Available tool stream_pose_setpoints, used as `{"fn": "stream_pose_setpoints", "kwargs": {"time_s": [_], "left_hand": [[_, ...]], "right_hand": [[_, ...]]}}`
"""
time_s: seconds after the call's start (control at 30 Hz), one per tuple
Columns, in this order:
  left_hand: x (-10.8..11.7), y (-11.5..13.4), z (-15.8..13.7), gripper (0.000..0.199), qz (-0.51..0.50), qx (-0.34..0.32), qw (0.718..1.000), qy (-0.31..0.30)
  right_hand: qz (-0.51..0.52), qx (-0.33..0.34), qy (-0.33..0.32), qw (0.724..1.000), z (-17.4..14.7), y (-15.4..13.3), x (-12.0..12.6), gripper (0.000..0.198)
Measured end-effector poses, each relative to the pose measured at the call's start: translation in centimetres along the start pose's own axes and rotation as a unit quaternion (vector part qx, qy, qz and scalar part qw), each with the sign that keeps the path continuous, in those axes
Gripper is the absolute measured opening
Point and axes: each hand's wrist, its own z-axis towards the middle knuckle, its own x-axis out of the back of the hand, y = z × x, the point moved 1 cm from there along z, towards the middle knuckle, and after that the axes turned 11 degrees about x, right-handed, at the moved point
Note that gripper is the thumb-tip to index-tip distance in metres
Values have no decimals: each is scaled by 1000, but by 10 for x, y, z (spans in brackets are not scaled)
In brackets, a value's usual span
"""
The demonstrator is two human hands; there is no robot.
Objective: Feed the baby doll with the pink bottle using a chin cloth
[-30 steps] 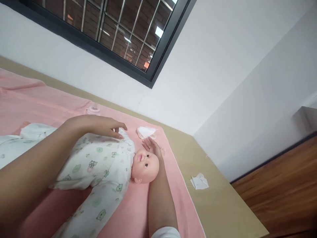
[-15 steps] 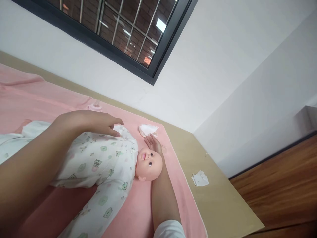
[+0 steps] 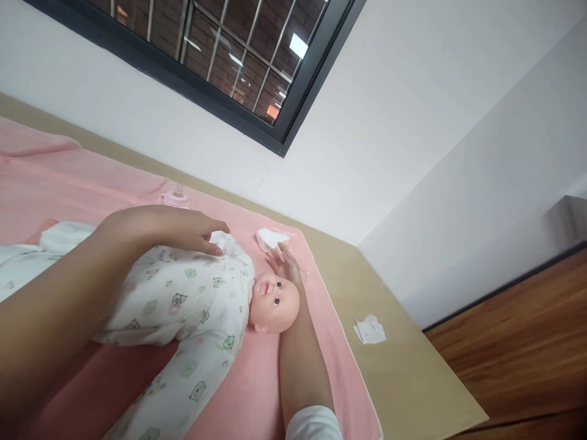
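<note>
A bald baby doll in a white printed outfit lies on its back on a pink blanket, its head toward the right. From the left, my left hand reaches across its chest and curves over the far shoulder. Thumb and forefinger lie on either side of the sleeve; my other left fingers are hidden. My right forearm passes behind and partly under the doll's head. Beyond the head, my right hand rests with fingers loosely stretched out, beside a crumpled white cloth.
A pink-collared baby bottle lies behind my left wrist, partly hidden. A folded white tissue rests on the tan tabletop at the right. White walls and a dark-framed window border the far side.
Almost nothing differs. The fingers of my right hand have shifted slightly up and left; both arms and the doll keep their places.
</note>
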Motion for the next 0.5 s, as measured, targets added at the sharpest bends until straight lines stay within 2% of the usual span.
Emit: {"fn": "stream_pose_setpoints", "kwargs": {"time_s": [0.17,0.3,0.4,0.5], "left_hand": [[3,4,-11,68,10,16,1000,3],[1,0,-10,68,1,-4,1000,16],[-2,-3,-9,69,-6,-25,999,22],[-1,0,-11,67,-9,-27,999,26]], "right_hand": [[64,-15,-1,998,17,-10,10,45],[46,-19,36,998,26,-16,21,40],[38,-57,53,996,25,-8,23,40],[48,-82,42,995,22,6,19,36]]}}
